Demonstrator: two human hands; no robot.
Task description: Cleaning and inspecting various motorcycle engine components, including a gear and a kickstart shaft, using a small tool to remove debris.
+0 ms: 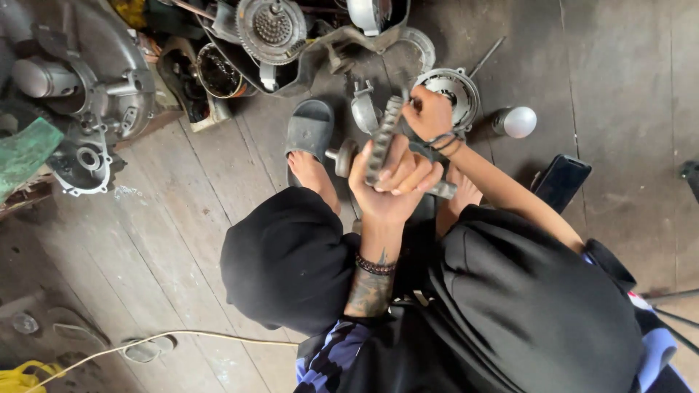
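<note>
My left hand (393, 178), with a beaded bracelet and a tattooed forearm, is closed around a grey toothed metal piece (384, 138) that stands up from a steel shaft (341, 156). The shaft runs across between my feet. My right hand (429, 113), with dark bands on its wrist, pinches the top end of the toothed piece. It sits just in front of a round metal housing (460, 89) lying on the plank floor. I cannot see what the right fingers hold beyond that top end.
An engine casing (87, 94) lies at the far left. A tin of dark oil (218, 73) and a round perforated part (271, 25) are behind my grey slipper (309, 127). On the right are a white knob (518, 121) and a black phone (562, 180). A pale cable (182, 335) crosses the floor.
</note>
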